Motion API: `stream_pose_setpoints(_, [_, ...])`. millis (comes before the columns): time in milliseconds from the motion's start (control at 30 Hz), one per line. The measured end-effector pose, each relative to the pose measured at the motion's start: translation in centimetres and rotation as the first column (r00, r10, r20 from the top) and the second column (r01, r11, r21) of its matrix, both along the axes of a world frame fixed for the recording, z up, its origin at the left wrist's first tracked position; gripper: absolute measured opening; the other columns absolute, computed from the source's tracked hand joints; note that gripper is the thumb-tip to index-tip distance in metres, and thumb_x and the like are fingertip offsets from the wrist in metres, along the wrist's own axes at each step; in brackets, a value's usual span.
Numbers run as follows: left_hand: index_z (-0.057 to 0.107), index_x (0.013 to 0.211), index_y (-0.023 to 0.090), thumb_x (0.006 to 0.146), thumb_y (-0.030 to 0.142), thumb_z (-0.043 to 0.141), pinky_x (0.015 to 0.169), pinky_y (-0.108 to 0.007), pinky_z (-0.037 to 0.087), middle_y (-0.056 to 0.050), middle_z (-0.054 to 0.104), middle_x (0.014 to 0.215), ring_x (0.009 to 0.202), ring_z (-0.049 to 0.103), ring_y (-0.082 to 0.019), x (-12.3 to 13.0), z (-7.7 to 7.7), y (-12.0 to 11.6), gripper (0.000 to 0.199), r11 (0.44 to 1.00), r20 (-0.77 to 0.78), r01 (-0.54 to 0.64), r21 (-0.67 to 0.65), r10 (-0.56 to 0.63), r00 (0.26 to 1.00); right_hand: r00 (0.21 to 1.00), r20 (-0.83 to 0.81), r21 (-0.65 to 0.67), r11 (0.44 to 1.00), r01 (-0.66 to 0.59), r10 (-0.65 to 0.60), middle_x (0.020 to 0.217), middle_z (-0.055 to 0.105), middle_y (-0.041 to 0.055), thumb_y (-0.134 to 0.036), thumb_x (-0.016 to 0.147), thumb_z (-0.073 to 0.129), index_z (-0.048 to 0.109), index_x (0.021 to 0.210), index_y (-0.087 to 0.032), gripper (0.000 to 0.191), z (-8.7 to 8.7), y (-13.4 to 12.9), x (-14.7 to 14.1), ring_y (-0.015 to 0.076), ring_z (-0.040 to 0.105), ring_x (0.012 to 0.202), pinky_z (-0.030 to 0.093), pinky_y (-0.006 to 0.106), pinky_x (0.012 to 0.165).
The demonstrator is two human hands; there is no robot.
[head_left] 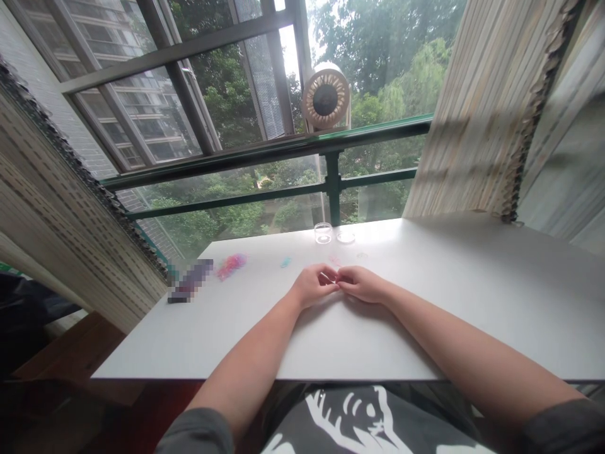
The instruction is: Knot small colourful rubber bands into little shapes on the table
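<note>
The pink bits (334, 259) lie on the surface (416, 340) just beyond the grip, nearest the fingertips, likely set there to be within easy reach. The left hand (314, 285) and right hand (362, 284) meet at the fingertips, low over the surface. The left thumb and fingers curve around a small gap, while the right fingers bunch together; I cannot tell whether either is clamped on something, as anything there is too small to make out. Meeting this way probably lets each hand steady the other for fine work.

A pale, see-through patch (362, 255) lies beyond the grip to the right, and a blue patch (286, 261) to its left. Farther left is a multicoloured heap (231, 267), then a blurred-out dark object (193, 281). Beyond the pink bits stand a see-through cup (323, 234) and, beside it, a shallow round dish (346, 237), perhaps kept back to leave working room. Farthest, a fan (327, 98) faces the grip from the railing (274, 149). The fingers themselves block the view of their meeting point.
</note>
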State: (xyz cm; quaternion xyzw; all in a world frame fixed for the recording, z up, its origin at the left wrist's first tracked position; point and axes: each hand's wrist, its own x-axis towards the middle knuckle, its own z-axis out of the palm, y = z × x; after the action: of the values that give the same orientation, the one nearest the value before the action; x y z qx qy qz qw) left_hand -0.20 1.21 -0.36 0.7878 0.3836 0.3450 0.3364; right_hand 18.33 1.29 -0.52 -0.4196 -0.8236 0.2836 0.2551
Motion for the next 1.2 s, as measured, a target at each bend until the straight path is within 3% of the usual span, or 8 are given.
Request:
stream_pose_setpoints(467, [0.062,0.085,0.015,0.07,0.032,0.068,0.062,-0.022,0.05,-0.004,0.066,0.08,0.067,0.061,-0.011,0.12,-0.2,-0.03,0.023,0.998,-0.024,0.004,0.063,-0.002,1.0,1.0,0.014,0.018,1.0,0.016,-0.016,0.059,0.049,-0.003,-0.022,0.074,0.047,0.05,0.066,-0.017,0.01,0.02,0.0,-0.09,0.0107,0.043,0.057,0.031,0.023,0.055])
stream_pose_setpoints(1200, [0.061,0.086,0.015,0.074,0.034,0.063,0.062,-0.023,0.049,-0.005,0.067,0.08,0.067,0.062,-0.013,0.08,-0.16,0.01,0.023,1.0,-0.049,0.009,0.016,-0.009,0.999,1.0,0.022,0.056,0.998,0.011,-0.012,0.062,0.05,-0.0024,-0.025,0.076,0.049,0.054,0.07,-0.016,0.012,-0.53,0.29,0.04,0.0109,0.044,0.058,0.032,0.023,0.055])
